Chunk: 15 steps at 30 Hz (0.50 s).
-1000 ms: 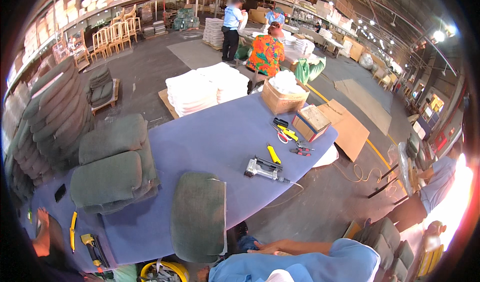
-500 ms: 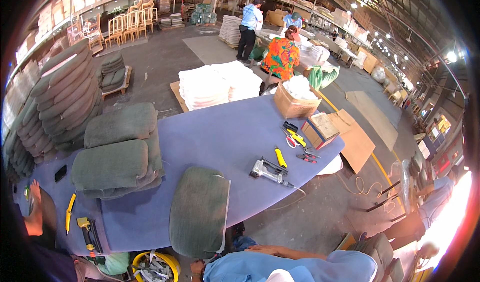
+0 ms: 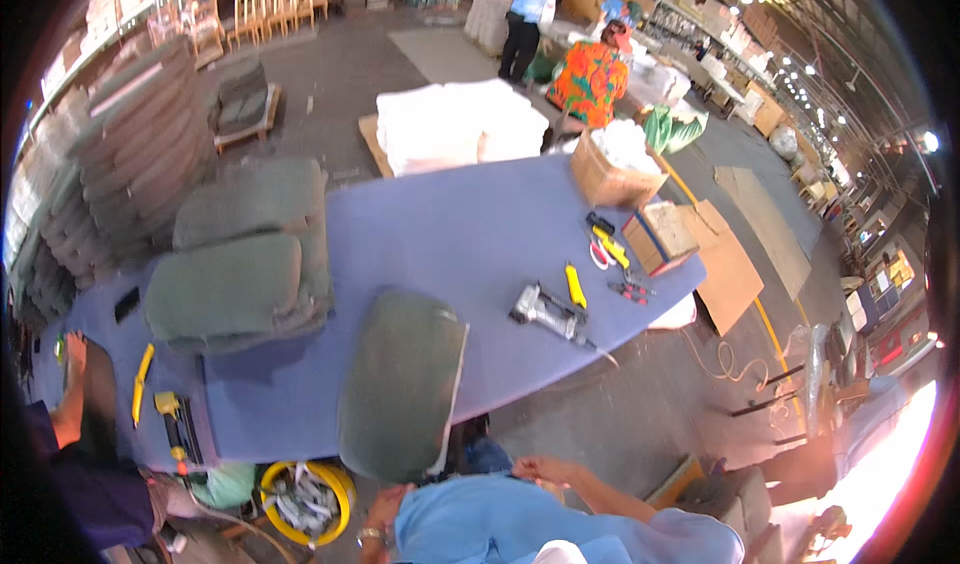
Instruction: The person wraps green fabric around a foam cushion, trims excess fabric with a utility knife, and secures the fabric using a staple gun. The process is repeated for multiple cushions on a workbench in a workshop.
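A dark green upholstered seat cushion [image 3: 400,384] with a pale strip along its right edge lies at the table's front edge, overhanging it. My left hand [image 3: 388,506], a watch at its wrist, is just below the cushion's near edge; its fingers are partly hidden. My right hand [image 3: 540,470] is before my blue shirt, to the right of the cushion, fingers bent together; whatever they hold is too small to make out. A silver pneumatic staple gun [image 3: 548,312] with a hose rests to the right. Near it lies a yellow-handled cutter [image 3: 575,284].
Green cushions [image 3: 225,289] are stacked on the blue table [image 3: 440,214]. Pliers [image 3: 630,291] and cardboard boxes [image 3: 660,239] occupy its right end. Another person's hand [image 3: 75,354] is at the left, near a yellow staple gun [image 3: 178,429]. A yellow bucket [image 3: 345,499] holds scraps.
The whole view has shifted, with the table higher in the picture. My right hand has lifted from lying flat, its fingers now bent together. My left hand shows more. The cushion stays put.
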Tool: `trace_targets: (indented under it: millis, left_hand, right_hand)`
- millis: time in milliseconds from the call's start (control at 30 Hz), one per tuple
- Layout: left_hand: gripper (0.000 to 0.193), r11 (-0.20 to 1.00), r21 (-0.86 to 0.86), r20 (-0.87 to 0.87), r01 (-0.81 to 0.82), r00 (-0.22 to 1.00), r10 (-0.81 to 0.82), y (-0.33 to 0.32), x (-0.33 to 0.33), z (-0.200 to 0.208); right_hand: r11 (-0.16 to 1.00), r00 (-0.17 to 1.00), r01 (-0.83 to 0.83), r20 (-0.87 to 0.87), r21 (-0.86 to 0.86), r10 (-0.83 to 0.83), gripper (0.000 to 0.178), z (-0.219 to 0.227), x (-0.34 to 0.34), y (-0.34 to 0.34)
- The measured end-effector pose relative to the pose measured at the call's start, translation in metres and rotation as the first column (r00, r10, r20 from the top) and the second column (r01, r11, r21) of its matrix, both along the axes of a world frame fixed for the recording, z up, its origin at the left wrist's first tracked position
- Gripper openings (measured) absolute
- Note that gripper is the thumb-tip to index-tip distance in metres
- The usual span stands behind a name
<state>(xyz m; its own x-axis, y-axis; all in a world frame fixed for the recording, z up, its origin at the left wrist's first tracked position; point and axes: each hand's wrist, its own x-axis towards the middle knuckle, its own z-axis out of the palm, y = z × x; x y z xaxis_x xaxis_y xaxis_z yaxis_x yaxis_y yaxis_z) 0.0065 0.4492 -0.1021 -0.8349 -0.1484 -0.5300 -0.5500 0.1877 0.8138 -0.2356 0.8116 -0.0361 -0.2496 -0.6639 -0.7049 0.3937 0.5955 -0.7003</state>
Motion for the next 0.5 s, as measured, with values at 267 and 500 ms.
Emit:
trace_targets:
  millis: [267, 500]
  left_hand:
    - [0.035, 0.995, -0.034, -0.069, -0.091, 0.994, 0.089, 0.019, -0.023, 0.122]
    - [0.022, 0.995, 0.032, -0.066, -0.093, 0.993, 0.095, 0.031, -0.025, 0.149]
  right_hand:
    - [0.963, 0.949, 0.268, -0.179, 0.024, -0.26, 0.015, 0.009, 0.014, -0.036]
    - [0.951, 0.964, 0.261, -0.097, 0.164, -0.248, 0.03, 0.021, 0.034, -0.008]
